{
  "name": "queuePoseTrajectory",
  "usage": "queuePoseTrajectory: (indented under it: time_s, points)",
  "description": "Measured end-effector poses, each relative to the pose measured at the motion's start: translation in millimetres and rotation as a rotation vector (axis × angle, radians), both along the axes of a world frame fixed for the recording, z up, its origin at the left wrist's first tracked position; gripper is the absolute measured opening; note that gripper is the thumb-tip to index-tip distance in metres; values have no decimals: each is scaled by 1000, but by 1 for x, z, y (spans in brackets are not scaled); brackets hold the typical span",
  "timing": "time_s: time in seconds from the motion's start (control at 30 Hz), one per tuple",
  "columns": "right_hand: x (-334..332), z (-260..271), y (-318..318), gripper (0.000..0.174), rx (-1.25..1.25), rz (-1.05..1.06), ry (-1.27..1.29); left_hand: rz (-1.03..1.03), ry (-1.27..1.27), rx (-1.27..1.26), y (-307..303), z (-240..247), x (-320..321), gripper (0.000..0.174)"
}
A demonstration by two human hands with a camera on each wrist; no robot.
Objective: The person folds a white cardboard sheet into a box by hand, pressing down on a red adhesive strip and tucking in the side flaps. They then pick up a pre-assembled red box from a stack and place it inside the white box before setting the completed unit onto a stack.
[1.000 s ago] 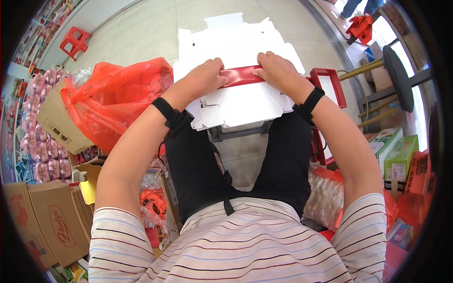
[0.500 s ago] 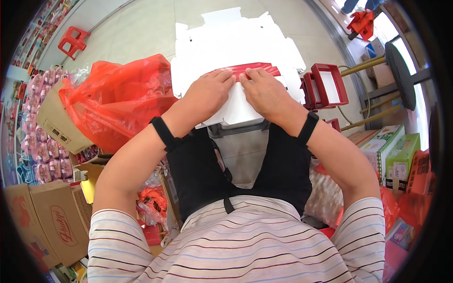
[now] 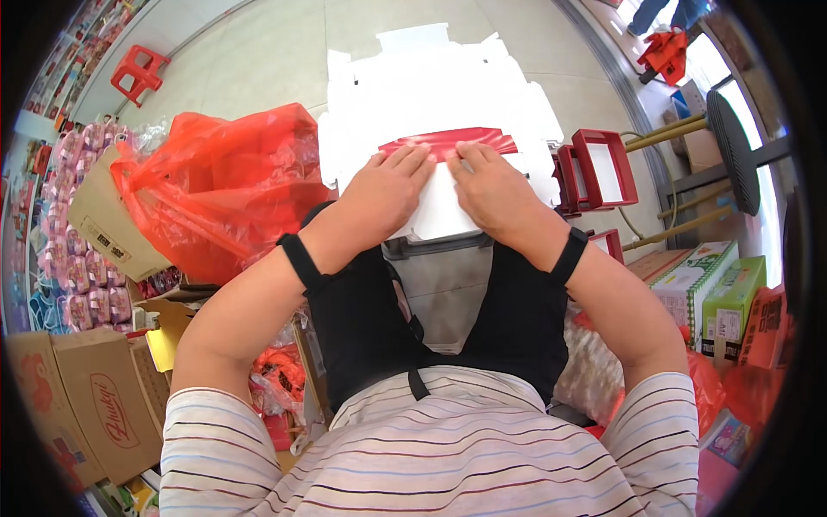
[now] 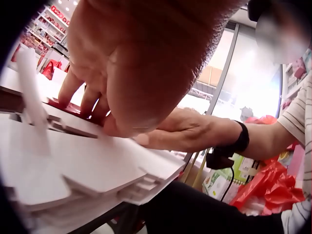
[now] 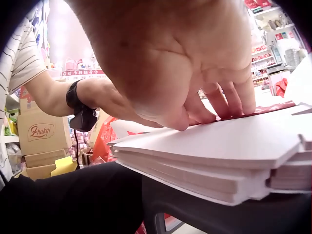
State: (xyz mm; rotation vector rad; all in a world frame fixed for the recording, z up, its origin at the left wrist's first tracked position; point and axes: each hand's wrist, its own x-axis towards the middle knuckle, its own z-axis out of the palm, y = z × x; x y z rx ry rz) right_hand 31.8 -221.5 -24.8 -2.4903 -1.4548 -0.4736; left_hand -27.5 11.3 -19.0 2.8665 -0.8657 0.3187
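Note:
A stack of flat white cardboard box blanks [image 3: 431, 82] lies on a grey stand in front of my knees. The top blank has a folded panel with a glossy red strip [image 3: 448, 140] along its far edge. My left hand [image 3: 398, 172] and right hand [image 3: 475, 172] lie side by side on the white panel, fingers straight, fingertips touching the red strip. In the left wrist view the left fingers [image 4: 80, 97] press down at the red edge, with the right hand [image 4: 180, 134] beside them. The right wrist view shows the right fingers [image 5: 224, 100] pressing the white stack [image 5: 209, 151].
A big red plastic bag [image 3: 215, 181] sits left of the stack. Red open trays [image 3: 599, 168] stand to its right, with green boxes [image 3: 732, 289] and a black stool [image 3: 732, 142] beyond. Brown cartons [image 3: 86, 405] fill the lower left. A red stool [image 3: 138, 73] stands far left.
My hands were apart, holding the red strip at its ends. They have come together at the middle and now lie flat on the folded white panel.

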Motion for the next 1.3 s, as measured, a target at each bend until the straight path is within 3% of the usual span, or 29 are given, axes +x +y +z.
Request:
queuePoseTrajectory:
  time_s: [0.1, 0.2, 0.23, 0.33, 0.37, 0.47, 0.57, 0.67, 0.77, 0.87, 1.0, 1.07, 1.17, 1.3]
  points:
    - [9, 5, -24, 34, -77, -23, -97, 26, 24, 28, 15, 7, -13, 52]
    - [12, 12, -38, 28, -77, -73, 55, 60, 84, -1, 26, 7, -14, 51]
    - [20, 15, -40, 22, -156, 5, 3, 66, 118, -30, 29, 9, -11, 50]
    - [32, 28, -42, 19, 113, -99, 177, 174, 90, -202, 36, 27, 1, 45]
    - [38, 35, -47, 19, 260, -103, 125, 228, 70, -278, 39, 31, 2, 43]
    - [74, 33, -77, 28, 272, -355, -37, 479, -125, -415, 68, 32, 14, 38]
    - [111, 16, -107, 33, 208, -468, 407, 689, 264, -488, 100, 28, 32, 38]
    - [117, 4, -107, 35, 265, -481, 691, 572, -226, -339, 86, 22, 24, 43]
    - [90, 33, -84, 36, 284, -535, 839, 264, -193, -240, 57, 41, 24, 44]
    - [82, 44, -71, 34, 346, -564, 1027, 104, 433, -385, 29, 50, 17, 45]
    - [74, 47, -74, 31, 430, -535, 1096, 37, 509, -386, 4, 31, -5, 43]
    - [75, 46, -74, 30, 435, -488, 1118, -44, 344, -256, 3, 16, -7, 40]
    - [70, 50, -68, 26, 478, -412, 1166, -66, 581, -356, -1, 19, 2, 34]
    - [75, 47, -50, 29, 394, -424, 1121, -116, 534, -220, -9, 24, -13, 33]
